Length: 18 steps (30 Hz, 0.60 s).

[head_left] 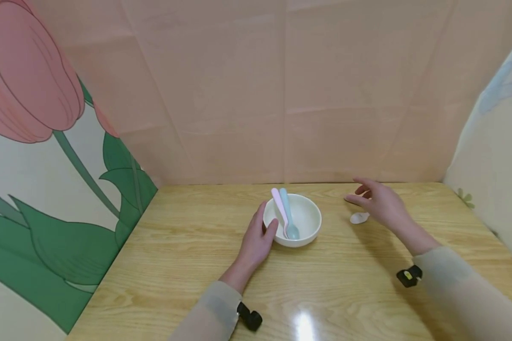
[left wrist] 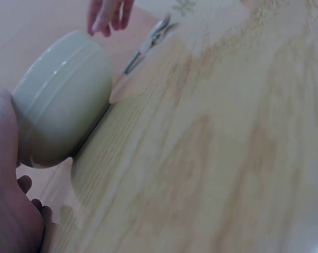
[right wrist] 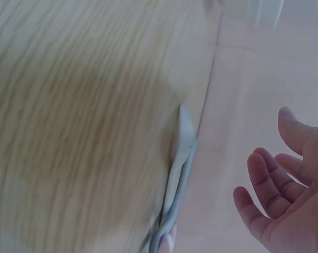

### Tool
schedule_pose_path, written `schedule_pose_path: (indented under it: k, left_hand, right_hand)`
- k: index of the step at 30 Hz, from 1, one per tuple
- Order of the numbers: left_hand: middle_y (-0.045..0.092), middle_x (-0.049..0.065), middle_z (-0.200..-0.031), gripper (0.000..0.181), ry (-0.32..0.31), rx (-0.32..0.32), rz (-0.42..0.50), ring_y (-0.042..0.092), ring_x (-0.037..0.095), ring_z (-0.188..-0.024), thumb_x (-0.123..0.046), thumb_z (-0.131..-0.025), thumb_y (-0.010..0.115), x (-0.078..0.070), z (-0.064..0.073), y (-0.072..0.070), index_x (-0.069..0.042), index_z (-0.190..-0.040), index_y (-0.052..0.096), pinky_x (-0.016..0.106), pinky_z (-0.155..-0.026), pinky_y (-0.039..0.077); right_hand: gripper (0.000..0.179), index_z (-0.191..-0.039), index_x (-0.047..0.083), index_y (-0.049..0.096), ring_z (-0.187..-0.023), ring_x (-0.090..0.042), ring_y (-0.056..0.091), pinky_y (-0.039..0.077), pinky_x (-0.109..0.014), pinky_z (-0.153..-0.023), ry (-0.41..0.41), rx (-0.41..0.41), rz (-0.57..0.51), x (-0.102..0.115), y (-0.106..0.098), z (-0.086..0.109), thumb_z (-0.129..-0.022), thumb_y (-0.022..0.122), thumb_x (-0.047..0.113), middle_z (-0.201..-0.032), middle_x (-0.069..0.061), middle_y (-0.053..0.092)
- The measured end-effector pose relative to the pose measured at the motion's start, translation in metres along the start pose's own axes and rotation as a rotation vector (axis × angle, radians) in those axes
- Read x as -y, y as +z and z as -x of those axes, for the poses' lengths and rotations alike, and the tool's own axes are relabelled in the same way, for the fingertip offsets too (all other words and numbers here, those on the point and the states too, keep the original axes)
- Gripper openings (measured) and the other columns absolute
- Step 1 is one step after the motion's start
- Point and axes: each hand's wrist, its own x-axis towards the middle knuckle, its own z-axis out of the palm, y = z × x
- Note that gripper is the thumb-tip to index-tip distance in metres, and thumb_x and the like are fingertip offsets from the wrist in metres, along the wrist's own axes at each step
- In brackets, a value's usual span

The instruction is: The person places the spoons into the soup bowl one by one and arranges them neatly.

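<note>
A white bowl (head_left: pixel 311 218) stands on the table, holding a pink spoon (head_left: pixel 278 201) and a light blue spoon (head_left: pixel 285 203) that lean on its far rim. My left hand (head_left: pixel 256 239) holds the bowl's left side, its thumb at the near rim; the left wrist view shows the bowl's outer wall (left wrist: pixel 69 100). To the right, my right hand (head_left: pixel 384 203) hovers with fingers loosely bent and nothing in them. Beneath it lies a pale spoon (head_left: pixel 359 218), partly hidden by the hand. In the right wrist view, crossed pale and grey utensils (right wrist: pixel 182 142) lie below that hand.
The wooden table (head_left: pixel 187 246) ends at a plain pinkish cloth backdrop (head_left: pixel 239 118). A tulip-printed panel (head_left: pixel 34 85) borders the left side, and a pale panel (head_left: pixel 499 151) the right. Each sleeve cuff carries a small black wrist device (head_left: pixel 409 275).
</note>
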Motion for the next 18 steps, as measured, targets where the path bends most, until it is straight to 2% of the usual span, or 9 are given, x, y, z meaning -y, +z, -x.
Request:
schedule_pose_path:
  k: [7,18]
  left_hand:
    - [0.025,-0.001,-0.181,0.071,-0.010,-0.004,-0.001,0.025,0.022,-0.166,-0.047,-0.118,0.048,0.000,0.001,0.000,-0.028,-0.179,0.018,0.048,-0.133,0.025]
    - [0.025,-0.004,-0.182,0.071,-0.017,-0.001,-0.003,0.023,0.021,-0.166,-0.052,-0.117,0.045,0.000,0.001,0.000,-0.030,-0.179,0.017,0.048,-0.134,0.024]
  right_hand:
    - [0.077,-0.163,-0.003,0.045,-0.118,-0.050,0.068,0.056,-0.064,-0.090,0.029,0.015,0.023,-0.013,-0.003,0.004,-0.109,0.071,0.046,-0.131,-0.028,0.071]
    - [0.075,-0.159,-0.007,0.048,-0.116,-0.050,0.069,0.054,-0.062,-0.088,0.050,0.017,0.044,-0.041,-0.002,0.004,-0.109,0.072,0.042,-0.129,-0.029,0.072]
